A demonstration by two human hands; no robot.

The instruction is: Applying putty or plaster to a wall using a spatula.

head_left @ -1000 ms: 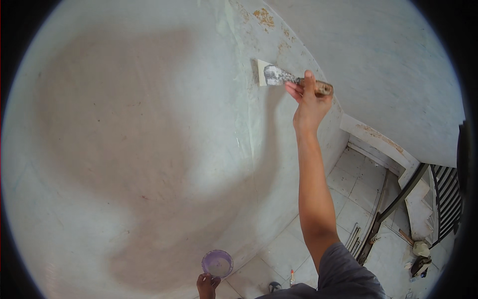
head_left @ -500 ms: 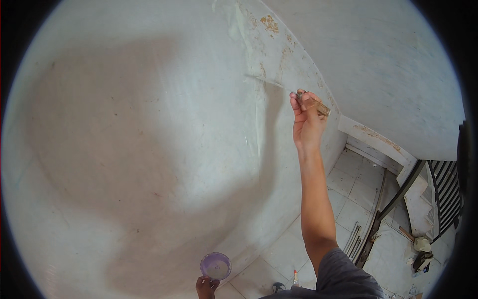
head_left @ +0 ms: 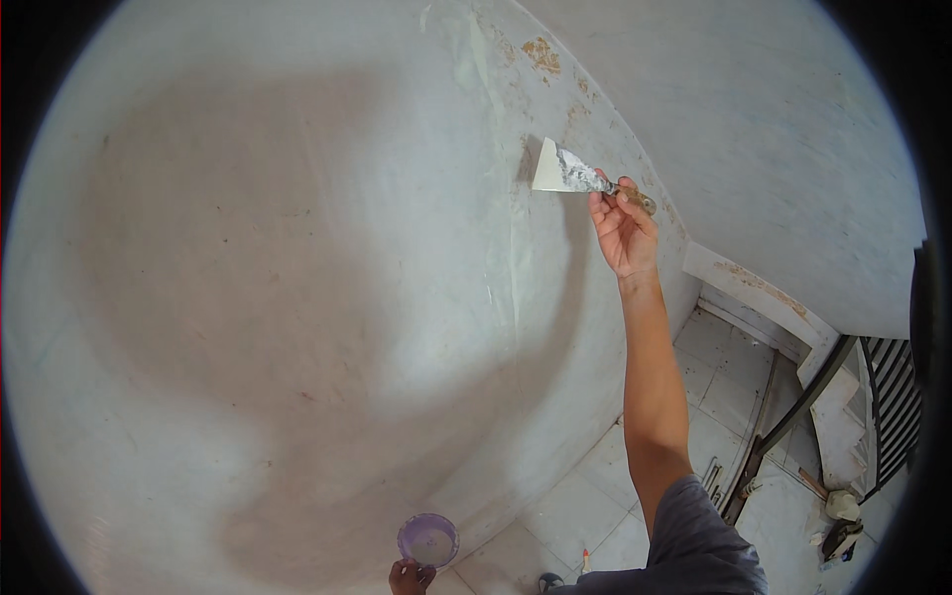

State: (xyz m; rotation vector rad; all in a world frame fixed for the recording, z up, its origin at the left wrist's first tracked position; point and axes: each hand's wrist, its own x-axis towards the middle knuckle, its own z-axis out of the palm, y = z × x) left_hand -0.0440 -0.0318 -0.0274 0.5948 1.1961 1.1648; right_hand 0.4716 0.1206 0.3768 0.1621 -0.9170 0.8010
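My right hand point(head_left: 625, 226) is closed around the handle of a putty knife point(head_left: 578, 173), arm stretched up toward the wall. Its wide blade faces me, with white paste and grey smears on it; I cannot tell whether it touches the wall. Behind it the pale wall point(head_left: 436, 248) carries a wet-looking whitish streak point(head_left: 514, 263) and flaked brownish patches point(head_left: 541, 56) near the upper corner. Low at the bottom, my left hand point(head_left: 412, 576) grips the rim of a purple bowl point(head_left: 428, 539) with greyish-white material inside.
Black stair railing point(head_left: 888, 407) stands at the right, past a low white ledge point(head_left: 759, 288). On the tiled floor point(head_left: 575, 501) lie metal rods point(head_left: 712, 478), a brush-like tool with a red tip point(head_left: 586, 561) and a dark object beside a pale bag point(head_left: 843, 506). My shadow covers much of the wall.
My right hand has turned the putty knife from edge-on to showing its blade face, and has shifted slightly right. The left hand still holds the bowl low down.
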